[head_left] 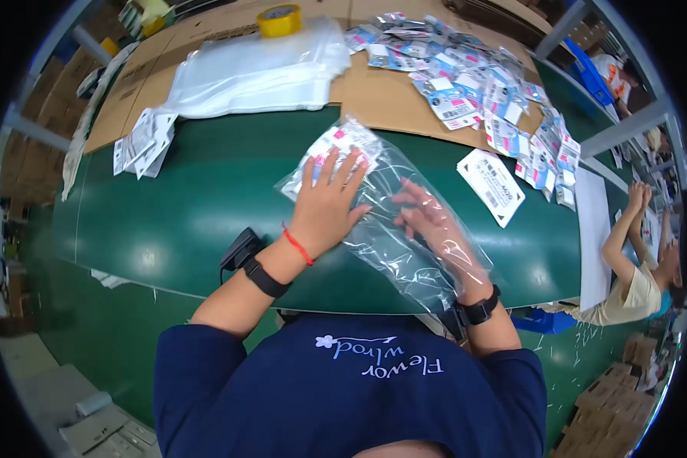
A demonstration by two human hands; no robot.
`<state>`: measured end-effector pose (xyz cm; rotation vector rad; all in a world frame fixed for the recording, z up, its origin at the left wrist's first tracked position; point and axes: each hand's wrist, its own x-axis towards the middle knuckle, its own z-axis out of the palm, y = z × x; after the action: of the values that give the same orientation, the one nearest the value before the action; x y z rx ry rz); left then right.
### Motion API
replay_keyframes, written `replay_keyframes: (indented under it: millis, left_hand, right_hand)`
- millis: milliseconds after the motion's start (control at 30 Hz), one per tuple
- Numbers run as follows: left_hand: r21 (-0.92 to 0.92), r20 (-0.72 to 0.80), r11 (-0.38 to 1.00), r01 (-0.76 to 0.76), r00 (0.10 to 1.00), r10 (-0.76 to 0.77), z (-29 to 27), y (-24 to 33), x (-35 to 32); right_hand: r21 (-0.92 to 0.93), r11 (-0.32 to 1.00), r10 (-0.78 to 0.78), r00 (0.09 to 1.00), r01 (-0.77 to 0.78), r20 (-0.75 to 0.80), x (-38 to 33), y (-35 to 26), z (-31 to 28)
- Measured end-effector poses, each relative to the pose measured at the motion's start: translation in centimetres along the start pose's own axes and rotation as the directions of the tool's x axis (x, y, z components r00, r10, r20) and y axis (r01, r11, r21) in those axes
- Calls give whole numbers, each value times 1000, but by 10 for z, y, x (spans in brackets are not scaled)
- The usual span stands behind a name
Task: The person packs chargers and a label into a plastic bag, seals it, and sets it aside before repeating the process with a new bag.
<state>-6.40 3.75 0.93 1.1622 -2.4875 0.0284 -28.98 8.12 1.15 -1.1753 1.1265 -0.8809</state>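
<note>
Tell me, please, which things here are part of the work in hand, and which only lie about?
In hand:
clear bag, right hand inside it
packet in the bag, under the left hand

Lying about:
tape roll
bag stack
packet pile
white card
leaflets

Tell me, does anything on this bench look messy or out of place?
Mostly the small packets: they sprawl in a loose heap across the cardboard, some reaching the green table. Nothing looks torn or spilled.
</note>
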Motion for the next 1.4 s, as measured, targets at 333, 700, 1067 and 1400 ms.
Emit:
replay_keyframes:
  millis: [333, 700, 1067, 1400]
  left_hand:
    - [-266, -84, 964, -11, 996, -12, -7, 30, 13]
    - [-255, 116, 947, -194, 967, 229, 8, 52, 15]
    - [-717, -343, 697, -10, 875, -341, 9, 21, 31]
    - [-979, 128, -205, -15, 737, -664, -6, 34, 31]
  right_hand:
    - [-299, 869, 454, 875, -394, 166, -104, -41, -112]
    - [-982, -162, -544, 822, 94, 168, 54, -33, -109]
    - [-732, 319, -690, 677, 602, 256, 45, -126, 31]
    - [-951, 298, -704, 655, -77, -274, 143, -26, -108]
